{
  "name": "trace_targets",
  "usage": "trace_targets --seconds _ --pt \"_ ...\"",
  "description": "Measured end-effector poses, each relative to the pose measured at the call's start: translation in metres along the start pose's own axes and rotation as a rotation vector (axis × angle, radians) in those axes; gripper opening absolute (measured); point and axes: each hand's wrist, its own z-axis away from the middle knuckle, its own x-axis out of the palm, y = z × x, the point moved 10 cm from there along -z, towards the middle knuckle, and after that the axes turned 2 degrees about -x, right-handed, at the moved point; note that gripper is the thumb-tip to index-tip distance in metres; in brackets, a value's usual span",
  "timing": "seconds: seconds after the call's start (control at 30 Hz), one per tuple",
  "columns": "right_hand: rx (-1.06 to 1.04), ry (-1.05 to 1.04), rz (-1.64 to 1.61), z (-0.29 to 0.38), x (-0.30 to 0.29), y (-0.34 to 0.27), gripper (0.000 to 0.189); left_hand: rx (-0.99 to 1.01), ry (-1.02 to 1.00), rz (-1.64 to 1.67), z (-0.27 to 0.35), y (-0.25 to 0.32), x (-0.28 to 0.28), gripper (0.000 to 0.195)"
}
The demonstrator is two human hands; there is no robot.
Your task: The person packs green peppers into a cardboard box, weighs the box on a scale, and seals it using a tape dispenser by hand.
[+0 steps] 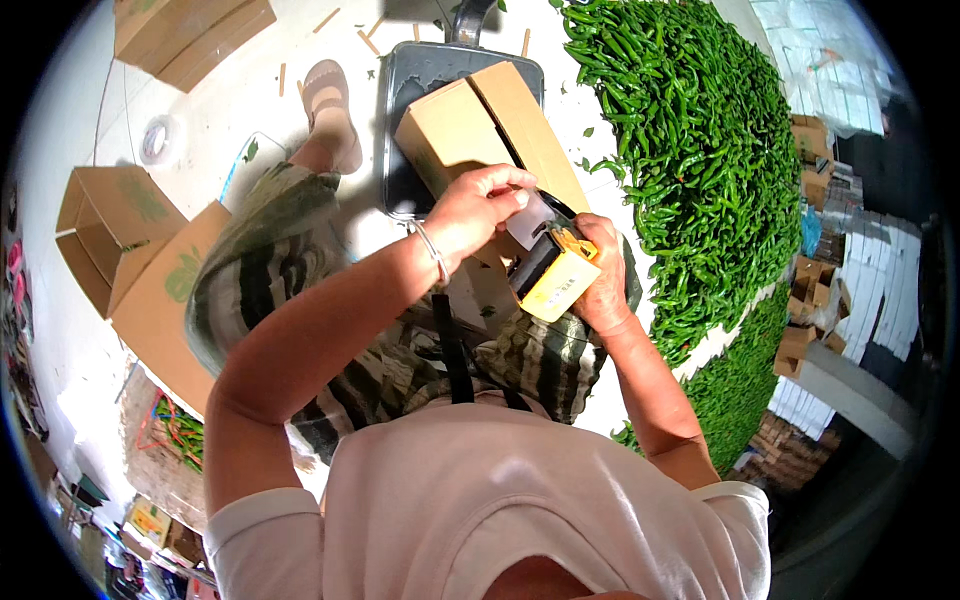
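Note:
My right hand (604,277) grips a yellow tape dispenser (559,289) that bears printed writing. From the dispenser a strip of clear tape (529,219) stretches to my left hand (480,206), whose thumb and forefinger pinch its end. A metal bangle circles the left wrist. Just beyond both hands lies a closed brown cardboard carton (450,131), with a dark gap between its top flaps. The carton rests at a slant on the black platform of a scale (405,67). My left forearm and hand hide part of its near end.
Green chili peppers (690,150) form a large heap on the right. Open cardboard cartons (142,202) stand at the left, another carton (195,37) at upper left. A tape roll (156,140) lies on the floor. Stacked white boxes (877,277) line the far right.

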Motion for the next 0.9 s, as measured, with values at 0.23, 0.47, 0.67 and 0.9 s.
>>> trace_targets --seconds 0.23,0.47,0.67,0.9 --pt "0.023 -0.050 0.010 0.000 0.004 0.005 0.069 -0.010 -0.128 -0.080 -0.017 0.007 -0.001 0.014" --pt "-0.010 0.000 -0.056 0.004 0.002 0.006 0.071 0.674 0.237 -0.532 0.017 0.058 0.000 0.007" --pt "-0.037 -0.007 -0.047 0.004 0.002 0.002 0.073 0.861 0.354 -0.835 0.047 0.077 0.017 0.004" --pt "0.111 -0.072 0.054 0.007 0.006 0.015 0.073 0.652 0.298 -0.676 0.034 0.063 0.002 0.004"
